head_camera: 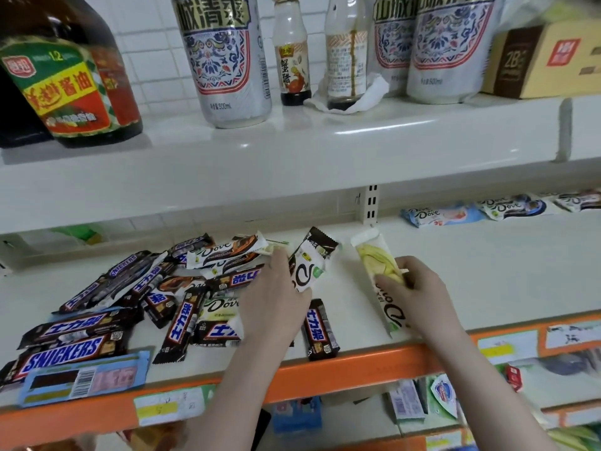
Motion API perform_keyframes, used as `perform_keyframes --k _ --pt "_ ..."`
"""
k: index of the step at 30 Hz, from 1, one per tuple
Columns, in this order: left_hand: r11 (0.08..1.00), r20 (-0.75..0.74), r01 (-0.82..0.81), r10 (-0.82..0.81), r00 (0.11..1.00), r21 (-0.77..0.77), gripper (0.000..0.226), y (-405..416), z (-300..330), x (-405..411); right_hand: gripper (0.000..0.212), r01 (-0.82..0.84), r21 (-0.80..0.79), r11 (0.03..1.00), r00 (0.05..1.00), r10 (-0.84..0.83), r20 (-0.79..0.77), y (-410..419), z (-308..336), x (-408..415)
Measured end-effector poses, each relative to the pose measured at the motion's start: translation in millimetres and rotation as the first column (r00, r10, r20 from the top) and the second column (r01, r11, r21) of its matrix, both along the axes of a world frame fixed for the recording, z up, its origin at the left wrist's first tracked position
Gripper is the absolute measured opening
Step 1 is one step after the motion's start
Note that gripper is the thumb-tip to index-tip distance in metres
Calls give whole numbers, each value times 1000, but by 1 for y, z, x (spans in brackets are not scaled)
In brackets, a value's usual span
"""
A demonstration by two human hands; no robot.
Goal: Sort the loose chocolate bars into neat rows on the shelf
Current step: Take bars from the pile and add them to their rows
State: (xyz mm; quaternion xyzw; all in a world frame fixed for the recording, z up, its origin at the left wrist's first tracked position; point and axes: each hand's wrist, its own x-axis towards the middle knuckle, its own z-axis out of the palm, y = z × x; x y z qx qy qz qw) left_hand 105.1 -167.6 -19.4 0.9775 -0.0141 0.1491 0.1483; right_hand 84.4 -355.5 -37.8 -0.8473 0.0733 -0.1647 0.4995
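On the middle shelf (487, 275) we have a loose heap of chocolate bars (156, 297), Snickers and Dove jumbled across one another at the left, and both hands working just right of it. Our right hand (419, 288) has its fingers (388, 284) curled round a pale yellow-green Dove bar (380, 275), pinching it near the middle while it lies lengthwise on the shelf. Our left hand (276, 294) grips a white Dove bar (310, 265) tilted up at the heap's edge; its fingers are mostly hidden, so how tightly they close we cannot tell. The risk we see is the left wrist lying over the pile: drawing the bar out could drag neighbours along. One Snickers bar (320, 330) and a blue price card (84, 379) sit close to the orange front lip (357, 369), so a nudge might tip them to the shelves below. Mixing flavours in one row is the other likely slip.
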Motion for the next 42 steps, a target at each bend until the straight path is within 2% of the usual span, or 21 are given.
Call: perform_keyframes --k 2,8,13,17,24,29,35,38,42 --pt "1000 9 -16 16 1000 -13 61 -8 1 -6 8 -8 71 997 999 5 40 -15 0 -4" --pt "999 33 -53 53 998 -10 44 -71 9 -20 5 -73 165 984 994 58 95 -85 2 -11" --pt "981 40 -122 130 991 -151 33 -160 4 -25 4 -85 186 979 995 73 71 -191 5 -16" --pt "961 41 -127 141 989 -244 28 -234 1 -26 8 -31 215 976 1000 31 3 -276 10 -17" --pt "983 9 -53 56 998 -177 28 -322 -3 -9 7 3 214 977 998 10 -59 -355 9 -7" --pt "993 -3 37 -38 999 -115 29 -368 -7 7 12 76 302 950 995 -50 -91 -396 -1 -9" --pt "996 14 53 -53 999 -65 29 -447 -4 13 8 82 394 915 994 -49 -94 -476 6 0" --pt "996 45 18 -14 999 -90 34 -499 -7 16 9 48 387 921 996 -13 -94 -533 6 10" --pt "990 24 -37 40 999 -135 28 -587 -14 16 15 22 407 913 989 41 -145 -623 2 20"
